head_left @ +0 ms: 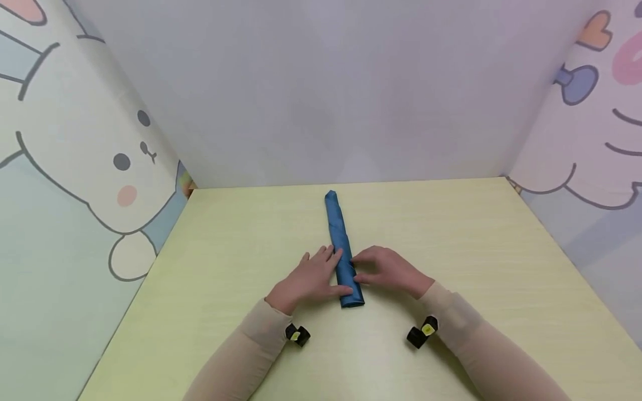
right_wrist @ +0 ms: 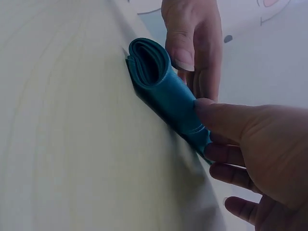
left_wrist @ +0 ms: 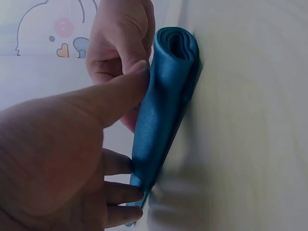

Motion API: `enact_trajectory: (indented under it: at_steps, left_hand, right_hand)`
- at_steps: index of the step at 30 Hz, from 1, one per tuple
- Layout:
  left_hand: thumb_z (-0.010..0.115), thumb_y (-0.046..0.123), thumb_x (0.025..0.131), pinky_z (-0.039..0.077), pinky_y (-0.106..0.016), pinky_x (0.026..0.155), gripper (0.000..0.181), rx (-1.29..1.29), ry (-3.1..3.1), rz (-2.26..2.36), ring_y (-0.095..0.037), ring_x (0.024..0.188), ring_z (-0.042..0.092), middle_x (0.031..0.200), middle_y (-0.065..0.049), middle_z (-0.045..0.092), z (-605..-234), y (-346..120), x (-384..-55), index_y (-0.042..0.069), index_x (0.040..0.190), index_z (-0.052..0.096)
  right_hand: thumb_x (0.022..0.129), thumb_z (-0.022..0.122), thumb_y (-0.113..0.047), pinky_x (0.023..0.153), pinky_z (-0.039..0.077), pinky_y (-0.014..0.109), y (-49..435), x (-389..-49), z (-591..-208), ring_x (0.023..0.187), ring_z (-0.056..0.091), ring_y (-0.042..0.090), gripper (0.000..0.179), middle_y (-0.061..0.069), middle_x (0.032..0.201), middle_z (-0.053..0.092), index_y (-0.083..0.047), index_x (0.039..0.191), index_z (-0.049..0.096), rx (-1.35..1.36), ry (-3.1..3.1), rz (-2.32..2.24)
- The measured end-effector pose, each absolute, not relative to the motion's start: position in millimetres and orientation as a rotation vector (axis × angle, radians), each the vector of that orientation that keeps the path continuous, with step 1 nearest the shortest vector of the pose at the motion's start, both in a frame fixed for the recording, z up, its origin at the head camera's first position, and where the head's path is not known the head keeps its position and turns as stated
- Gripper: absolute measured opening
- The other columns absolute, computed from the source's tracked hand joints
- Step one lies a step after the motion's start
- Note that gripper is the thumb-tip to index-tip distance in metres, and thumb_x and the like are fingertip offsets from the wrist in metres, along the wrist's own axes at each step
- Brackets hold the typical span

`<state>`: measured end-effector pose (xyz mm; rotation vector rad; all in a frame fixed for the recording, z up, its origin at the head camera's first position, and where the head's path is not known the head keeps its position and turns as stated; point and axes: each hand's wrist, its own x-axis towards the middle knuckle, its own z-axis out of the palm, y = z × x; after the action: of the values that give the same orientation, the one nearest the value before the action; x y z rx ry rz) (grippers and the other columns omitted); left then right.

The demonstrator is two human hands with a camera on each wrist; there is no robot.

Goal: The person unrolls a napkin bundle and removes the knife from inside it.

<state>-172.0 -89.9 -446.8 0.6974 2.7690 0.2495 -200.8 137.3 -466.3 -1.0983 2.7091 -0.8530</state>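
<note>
A shiny blue cloth (head_left: 338, 228), rolled into a long narrow tube, lies on the table pointing away from me. Its near end shows spiral layers in both wrist views, and the far end tapers. My left hand (head_left: 312, 278) lies along the left side of the roll, its spread fingers on the cloth and its thumb near the close end. From the right, my right hand (head_left: 387, 271) touches the roll with thumb and fingertips, thumb and forefinger apart along its edge. In the right wrist view the right thumb (right_wrist: 224, 115) rests on the cloth beside a crease.
The pale wooden table (head_left: 451, 234) extends on both sides of the roll. A plain light wall (head_left: 321, 89) rises behind it, with cartoon-printed panels (head_left: 75, 139) at the sides. Each wrist wears a small black camera (head_left: 423, 332).
</note>
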Motion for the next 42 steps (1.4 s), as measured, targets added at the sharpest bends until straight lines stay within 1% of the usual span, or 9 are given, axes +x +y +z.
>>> enact_trajectory:
  at_steps: [4,13,20,26,33,42]
  left_hand:
    - [0.048,0.073,0.085,0.020,-0.060,0.109,0.095,0.704,2.769,0.236,-0.029,0.145,0.015,0.159,-0.012,0.017,-448,-92,-173,0.015,0.155,0.019]
    - [0.053,0.072,0.083,0.019,-0.066,0.106,0.095,0.770,2.766,0.252,-0.029,0.146,0.015,0.158,-0.007,0.021,-447,-100,-178,0.019,0.155,0.022]
    - [0.055,0.071,0.082,0.019,-0.068,0.104,0.091,0.846,2.777,0.264,-0.029,0.146,0.013,0.160,-0.006,0.015,-446,-101,-179,0.025,0.154,0.025]
    - [0.055,0.071,0.081,0.019,-0.069,0.103,0.089,0.856,2.774,0.275,-0.029,0.146,0.012,0.160,-0.004,0.015,-447,-100,-179,0.026,0.153,0.028]
    - [0.055,0.073,0.080,0.020,-0.070,0.102,0.090,0.842,2.781,0.272,-0.029,0.146,0.013,0.160,-0.001,0.015,-452,-100,-182,0.027,0.153,0.027]
    - [0.056,0.072,0.080,0.020,-0.071,0.101,0.090,0.844,2.791,0.280,-0.030,0.146,0.014,0.160,-0.002,0.017,-452,-101,-181,0.026,0.153,0.029]
  right_hand:
    - [0.084,0.076,-0.033,0.094,0.046,0.037,134,-198,-468,0.110,0.059,0.016,0.044,0.000,0.116,0.066,-0.010,0.121,0.068,-1.155,2.714,-0.837]
    - [0.084,0.076,-0.035,0.092,0.048,0.035,125,-191,-472,0.107,0.060,0.016,0.043,0.002,0.113,0.067,-0.008,0.117,0.070,-1.177,2.785,-0.825]
    - [0.084,0.075,-0.035,0.093,0.047,0.036,125,-190,-472,0.108,0.060,0.017,0.043,0.002,0.114,0.067,-0.009,0.117,0.070,-1.134,2.796,-0.821]
    - [0.084,0.075,-0.035,0.092,0.048,0.035,125,-191,-472,0.107,0.060,0.016,0.040,0.000,0.113,0.067,-0.010,0.116,0.071,-1.091,2.789,-0.848]
    - [0.084,0.075,-0.035,0.090,0.048,0.036,124,-190,-474,0.104,0.061,0.016,0.039,0.000,0.110,0.068,-0.010,0.113,0.072,-1.034,2.790,-0.867]
    - [0.084,0.076,-0.032,0.088,0.050,0.036,120,-189,-474,0.099,0.063,0.016,0.033,0.000,0.104,0.070,-0.008,0.107,0.073,-1.021,2.788,-0.913]
